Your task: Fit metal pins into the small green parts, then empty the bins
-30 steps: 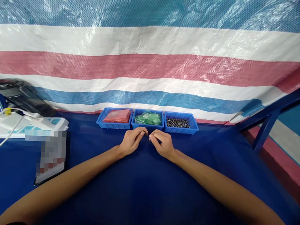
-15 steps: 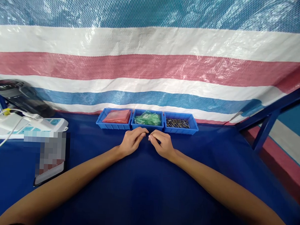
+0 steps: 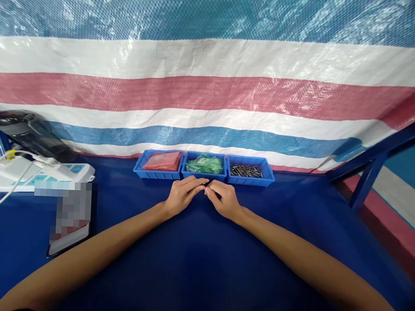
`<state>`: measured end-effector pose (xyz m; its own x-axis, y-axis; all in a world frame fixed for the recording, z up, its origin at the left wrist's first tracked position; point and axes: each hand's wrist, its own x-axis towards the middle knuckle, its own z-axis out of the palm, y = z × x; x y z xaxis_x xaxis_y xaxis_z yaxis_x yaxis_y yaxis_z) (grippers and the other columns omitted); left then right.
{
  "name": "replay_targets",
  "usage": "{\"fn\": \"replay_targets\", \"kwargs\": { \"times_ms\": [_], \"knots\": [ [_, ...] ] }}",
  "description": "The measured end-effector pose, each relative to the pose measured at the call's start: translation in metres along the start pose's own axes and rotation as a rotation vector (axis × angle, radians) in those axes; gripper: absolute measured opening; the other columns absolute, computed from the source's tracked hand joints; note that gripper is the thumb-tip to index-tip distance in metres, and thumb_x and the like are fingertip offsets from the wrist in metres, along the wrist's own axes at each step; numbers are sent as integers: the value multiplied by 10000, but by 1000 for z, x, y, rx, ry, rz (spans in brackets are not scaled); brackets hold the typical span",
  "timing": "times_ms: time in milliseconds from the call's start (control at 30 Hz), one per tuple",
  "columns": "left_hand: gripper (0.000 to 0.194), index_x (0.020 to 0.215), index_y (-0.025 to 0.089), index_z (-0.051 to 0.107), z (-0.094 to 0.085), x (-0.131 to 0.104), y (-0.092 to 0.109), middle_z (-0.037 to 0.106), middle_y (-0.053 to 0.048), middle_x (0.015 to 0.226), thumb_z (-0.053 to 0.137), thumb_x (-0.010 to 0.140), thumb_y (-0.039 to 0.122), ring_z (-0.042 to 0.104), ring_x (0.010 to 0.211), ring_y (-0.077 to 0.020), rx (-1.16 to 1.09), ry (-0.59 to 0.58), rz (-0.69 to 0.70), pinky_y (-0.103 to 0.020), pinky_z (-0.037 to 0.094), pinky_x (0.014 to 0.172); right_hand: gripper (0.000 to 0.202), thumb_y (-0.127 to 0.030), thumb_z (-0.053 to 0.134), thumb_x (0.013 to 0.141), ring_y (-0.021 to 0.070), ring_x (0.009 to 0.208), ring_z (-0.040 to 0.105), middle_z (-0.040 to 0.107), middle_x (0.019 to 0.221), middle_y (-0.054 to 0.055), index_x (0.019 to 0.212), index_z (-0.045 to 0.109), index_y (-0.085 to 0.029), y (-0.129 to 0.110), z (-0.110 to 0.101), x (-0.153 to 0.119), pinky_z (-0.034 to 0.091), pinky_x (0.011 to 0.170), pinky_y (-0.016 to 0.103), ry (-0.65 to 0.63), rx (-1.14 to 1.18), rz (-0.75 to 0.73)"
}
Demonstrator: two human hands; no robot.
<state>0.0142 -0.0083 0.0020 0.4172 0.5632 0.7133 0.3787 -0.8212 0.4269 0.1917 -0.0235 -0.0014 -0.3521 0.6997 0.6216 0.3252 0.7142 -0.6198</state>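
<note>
Hands (image 3: 182, 196) now closer together

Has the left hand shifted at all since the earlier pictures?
Yes, slightly: the left hand's fingertips reach farther right, nearer the right hand, judged against the blue bin of green plastic bags behind.

Blue table (image 3: 196, 260), 3 blue bins (image 3: 213, 176), power strip (image 3: 85, 171), phone (image 3: 69, 242)

A tiny dark piece (image 3: 205, 184), mostly hidden and too small for its shape to be told, sits at the fingertips of the left hand (image 3: 182, 195), in front of the middle blue rectangular plastic bin (image 3: 214, 177)
</note>
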Motion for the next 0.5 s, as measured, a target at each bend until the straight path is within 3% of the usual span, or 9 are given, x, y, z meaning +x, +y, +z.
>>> {"fn": "replay_targets", "kwargs": {
  "times_ms": [233, 500],
  "knots": [
    [199, 1045, 125, 666, 0, -1, -3, 647, -53, 768, 563, 892, 199, 573, 649, -100, -34, 34, 21, -197, 461, 601, 270, -223, 428, 929, 113, 569, 473, 519, 631, 10, 683, 530, -177, 0, 0, 0, 395, 574, 258, -13, -10, 4],
    [167, 1001, 133, 659, 1, -3, -5, 629, -20, 704, 579, 882, 218, 542, 583, -85, -27, 43, 8, -189, 437, 565, 274, -218, 418, 934, 119, 593, 494, 522, 641, 11, 693, 539, -179, -1, 0, 0, 401, 594, 259, -10, -3, -1]
  ]
}}
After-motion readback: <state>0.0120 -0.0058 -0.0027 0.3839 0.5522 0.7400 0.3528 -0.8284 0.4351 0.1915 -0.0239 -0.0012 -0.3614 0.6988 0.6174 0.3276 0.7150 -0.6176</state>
